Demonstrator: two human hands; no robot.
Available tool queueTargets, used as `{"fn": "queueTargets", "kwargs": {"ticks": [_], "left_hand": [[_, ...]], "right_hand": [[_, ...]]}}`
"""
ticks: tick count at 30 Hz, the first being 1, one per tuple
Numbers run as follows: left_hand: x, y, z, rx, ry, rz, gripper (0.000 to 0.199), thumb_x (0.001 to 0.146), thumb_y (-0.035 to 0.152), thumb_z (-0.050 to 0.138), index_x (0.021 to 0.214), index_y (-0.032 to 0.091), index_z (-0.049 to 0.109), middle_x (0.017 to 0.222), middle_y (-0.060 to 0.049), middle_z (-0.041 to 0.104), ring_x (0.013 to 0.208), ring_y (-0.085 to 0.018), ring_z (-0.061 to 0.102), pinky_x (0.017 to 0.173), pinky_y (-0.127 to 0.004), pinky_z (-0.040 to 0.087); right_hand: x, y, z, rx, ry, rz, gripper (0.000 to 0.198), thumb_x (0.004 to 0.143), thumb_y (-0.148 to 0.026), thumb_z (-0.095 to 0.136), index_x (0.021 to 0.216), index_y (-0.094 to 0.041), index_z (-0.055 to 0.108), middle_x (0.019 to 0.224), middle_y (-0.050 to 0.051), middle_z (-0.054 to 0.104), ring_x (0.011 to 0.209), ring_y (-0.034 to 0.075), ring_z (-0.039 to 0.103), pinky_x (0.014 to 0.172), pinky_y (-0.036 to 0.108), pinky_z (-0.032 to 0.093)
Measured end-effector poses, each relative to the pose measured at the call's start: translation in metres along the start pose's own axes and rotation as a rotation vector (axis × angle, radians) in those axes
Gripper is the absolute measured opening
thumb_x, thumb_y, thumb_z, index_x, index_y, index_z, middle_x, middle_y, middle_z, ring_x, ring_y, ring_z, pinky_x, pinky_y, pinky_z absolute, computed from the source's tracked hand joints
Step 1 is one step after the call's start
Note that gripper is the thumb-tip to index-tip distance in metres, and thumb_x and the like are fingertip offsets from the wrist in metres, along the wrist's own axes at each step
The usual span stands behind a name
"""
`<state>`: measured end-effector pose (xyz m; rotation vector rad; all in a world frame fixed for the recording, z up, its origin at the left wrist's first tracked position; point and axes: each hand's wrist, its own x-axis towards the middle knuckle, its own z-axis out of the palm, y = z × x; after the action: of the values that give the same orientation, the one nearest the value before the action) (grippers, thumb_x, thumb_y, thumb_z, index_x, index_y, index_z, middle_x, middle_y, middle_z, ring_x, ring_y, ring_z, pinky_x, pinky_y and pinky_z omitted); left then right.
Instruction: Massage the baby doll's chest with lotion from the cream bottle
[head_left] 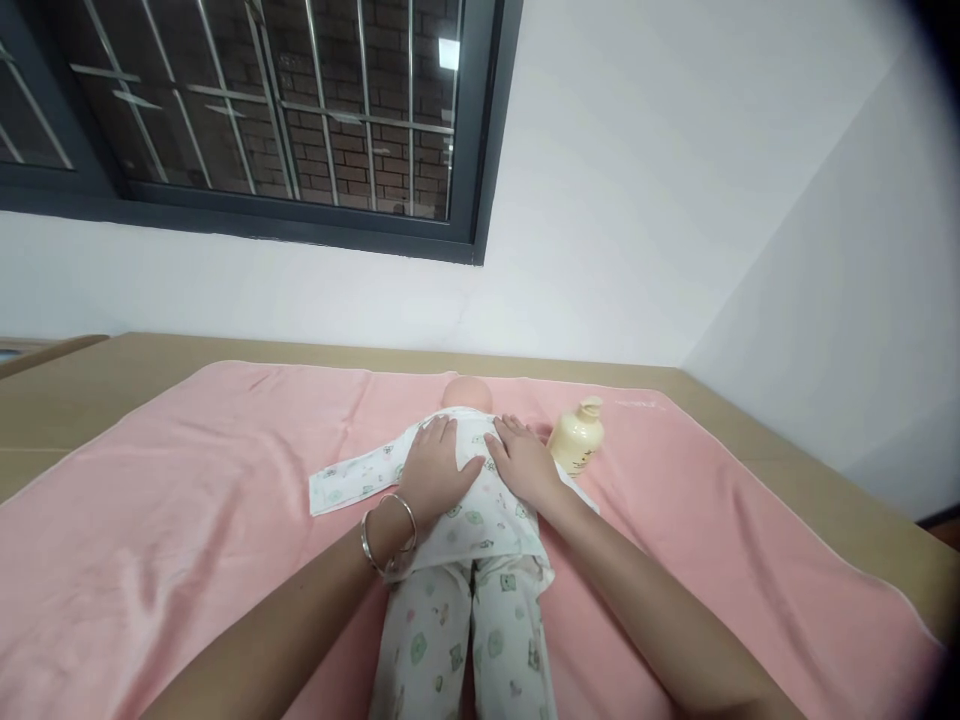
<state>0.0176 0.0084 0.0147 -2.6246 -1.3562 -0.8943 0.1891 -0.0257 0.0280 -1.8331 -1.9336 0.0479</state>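
Your left hand [435,470] and right hand [526,465] rest flat, thumbs spread, on the upper body of the clothed doll [480,530], which lies on a pink blanket [247,450]. A pump bottle [579,437] stands just beside your right hand; beyond is a barred window [352,150].

The pajamas [491,515] looked like matt cloth, the bottle [577,438] glossy plastic, the bangle [365,540] shiny metal, the blanket [232,480] soft cloth, the counter [161,362] smooth wood.
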Motion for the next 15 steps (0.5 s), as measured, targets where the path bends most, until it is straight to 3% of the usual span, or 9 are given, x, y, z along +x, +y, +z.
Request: {"fn": "queueTargets", "kwargs": {"ticks": [5, 9, 12, 15], "left_hand": [[-0.006, 0.008, -0.007, 0.044, 0.035, 0.01, 0.064, 0.085, 0.045, 0.055, 0.132, 0.002, 0.047, 0.138, -0.028, 0.05, 0.132, -0.041, 0.043, 0.106, -0.058, 0.036], [-0.012, 0.02, -0.024, 0.009, 0.13, 0.142, 0.039, 0.081, 0.028, 0.057, 0.117, 0.011, 0.06, 0.123, -0.02, 0.062, 0.122, -0.036, 0.053, 0.107, -0.057, 0.037], [-0.014, 0.024, -0.036, -0.171, 0.174, 0.218, 0.026, 0.078, 0.01, 0.048, 0.095, 0.018, 0.065, 0.1, -0.009, 0.07, 0.101, -0.024, 0.063, 0.103, -0.046, 0.045], [-0.011, 0.018, -0.034, -0.292, 0.2, 0.152, 0.029, 0.079, 0.007, 0.042, 0.089, 0.02, 0.065, 0.093, -0.006, 0.069, 0.091, -0.021, 0.064, 0.09, -0.04, 0.053]], "right_hand": [[-0.006, -0.008, 0.002, -0.083, 0.015, -0.019, 0.053, 0.102, -0.032, 0.026, 0.14, -0.001, 0.045, 0.147, 0.022, 0.043, 0.142, 0.031, 0.033, 0.115, 0.051, 0.026], [-0.025, -0.03, -0.005, -0.09, 0.044, -0.158, 0.047, 0.095, -0.018, 0.035, 0.137, -0.002, 0.048, 0.146, 0.021, 0.045, 0.141, 0.029, 0.036, 0.117, 0.05, 0.025], [-0.038, -0.045, -0.017, 0.041, 0.048, -0.317, 0.043, 0.091, -0.014, 0.041, 0.131, -0.013, 0.058, 0.137, 0.013, 0.058, 0.132, 0.024, 0.048, 0.116, 0.045, 0.03], [-0.039, -0.048, -0.022, 0.187, 0.082, -0.363, 0.041, 0.091, -0.014, 0.04, 0.124, -0.024, 0.063, 0.126, 0.004, 0.067, 0.122, 0.019, 0.057, 0.112, 0.039, 0.038]]}}
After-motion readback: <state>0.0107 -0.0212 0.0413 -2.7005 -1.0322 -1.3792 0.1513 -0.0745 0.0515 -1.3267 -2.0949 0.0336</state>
